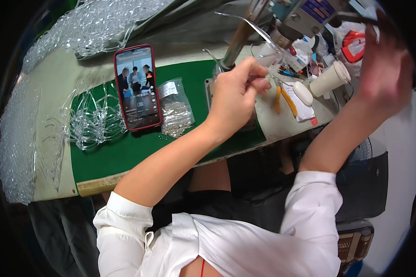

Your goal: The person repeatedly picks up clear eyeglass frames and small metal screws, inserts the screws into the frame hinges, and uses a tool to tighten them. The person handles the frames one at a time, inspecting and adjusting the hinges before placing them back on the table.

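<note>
The left hand (235, 99) has its grip pinched on a clear piece (269, 57), just beside the press (305, 17). The right hand (386, 81) blurs near the lever (353, 18); its grip cannot be told.

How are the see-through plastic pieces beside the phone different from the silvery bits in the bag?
The plastic pieces are long and curvy; the silvery bits are tiny. The plastic pieces are see-through, but the silvery bits look like metal. The plastic pieces lie in a loose tangle, while most silvery bits sit in the bag. Both look shiny.
</note>
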`<state>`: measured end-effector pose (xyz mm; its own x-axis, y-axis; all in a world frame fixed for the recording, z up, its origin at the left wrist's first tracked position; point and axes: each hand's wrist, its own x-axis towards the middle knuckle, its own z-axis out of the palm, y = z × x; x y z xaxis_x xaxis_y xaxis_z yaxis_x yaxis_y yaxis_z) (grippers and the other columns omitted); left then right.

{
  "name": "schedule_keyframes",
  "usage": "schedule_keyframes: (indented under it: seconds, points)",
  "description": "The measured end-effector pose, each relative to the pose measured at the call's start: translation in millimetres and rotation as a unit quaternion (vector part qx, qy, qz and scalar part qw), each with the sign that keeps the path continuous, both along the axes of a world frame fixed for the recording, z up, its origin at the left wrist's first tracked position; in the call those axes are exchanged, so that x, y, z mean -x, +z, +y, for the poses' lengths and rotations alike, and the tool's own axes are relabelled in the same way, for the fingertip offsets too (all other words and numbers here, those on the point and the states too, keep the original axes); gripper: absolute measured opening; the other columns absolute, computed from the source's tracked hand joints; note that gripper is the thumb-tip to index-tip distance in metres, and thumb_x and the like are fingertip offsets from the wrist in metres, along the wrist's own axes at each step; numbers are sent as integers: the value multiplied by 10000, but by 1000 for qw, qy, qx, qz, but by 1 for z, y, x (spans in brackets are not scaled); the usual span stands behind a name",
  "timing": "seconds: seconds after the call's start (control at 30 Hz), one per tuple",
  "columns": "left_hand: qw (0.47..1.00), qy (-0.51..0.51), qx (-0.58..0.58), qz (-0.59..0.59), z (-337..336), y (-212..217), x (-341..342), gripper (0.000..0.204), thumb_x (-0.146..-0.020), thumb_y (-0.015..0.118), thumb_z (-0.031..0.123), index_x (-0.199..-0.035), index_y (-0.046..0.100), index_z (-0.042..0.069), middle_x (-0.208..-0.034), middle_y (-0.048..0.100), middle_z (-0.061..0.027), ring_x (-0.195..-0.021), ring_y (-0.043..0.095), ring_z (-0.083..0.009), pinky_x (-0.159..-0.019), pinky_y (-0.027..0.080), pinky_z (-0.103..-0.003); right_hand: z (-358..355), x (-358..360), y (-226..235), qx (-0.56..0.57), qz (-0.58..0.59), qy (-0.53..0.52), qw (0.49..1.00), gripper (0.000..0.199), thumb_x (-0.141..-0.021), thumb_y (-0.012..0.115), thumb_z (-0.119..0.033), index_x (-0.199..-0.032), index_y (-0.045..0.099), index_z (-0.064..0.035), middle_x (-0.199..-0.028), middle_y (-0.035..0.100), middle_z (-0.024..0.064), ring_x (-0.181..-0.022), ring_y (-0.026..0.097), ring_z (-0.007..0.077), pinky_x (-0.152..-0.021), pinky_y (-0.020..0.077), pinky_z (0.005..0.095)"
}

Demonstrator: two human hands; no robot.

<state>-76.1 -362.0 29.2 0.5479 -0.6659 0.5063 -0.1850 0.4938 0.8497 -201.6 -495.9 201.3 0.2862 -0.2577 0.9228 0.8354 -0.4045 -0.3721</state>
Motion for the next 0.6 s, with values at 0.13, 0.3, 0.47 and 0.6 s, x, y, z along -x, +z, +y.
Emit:
schedule_keyframes:
  seconds: [0.13,0.3,0.47,0.6]
  points:
    - [1000,-9,-1,0,-6,2,1,53,-896,530,-19,-937,530,-53,-800,676,-110,-739,652,-142,-687,519,-265,28,-7,-66,45,-141,-113,983,152,-913,496,-218,-916,496,-66,-902,534,79,-958,530,244,-838,411,377]
    - [997,25,-14,-67,10,6,-11,81,-857,534,-37,-938,526,-43,-777,666,-117,-714,656,-155,-650,509,-274,4,4,-7,-24,-38,-68,997,198,-904,418,-112,-944,561,20,-951,595,148,-986,552,290,-817,431,371]
    - [984,-36,-113,-134,93,19,-15,372,-812,527,-61,-1169,459,21,-874,609,-100,-788,616,-146,-712,493,-276,52,-28,-61,-19,-55,-343,938,335,-908,365,-87,-1116,590,49,-1111,620,168,-1004,584,248,-877,438,360]
    - [977,-53,-125,-165,196,10,-20,731,-739,419,-147,-1414,229,60,-1049,526,-131,-930,578,-203,-824,478,-328,126,-22,-187,206,439,-184,855,165,-783,623,-6,-942,668,-14,-878,585,81,-826,565,240,-666,458,332]
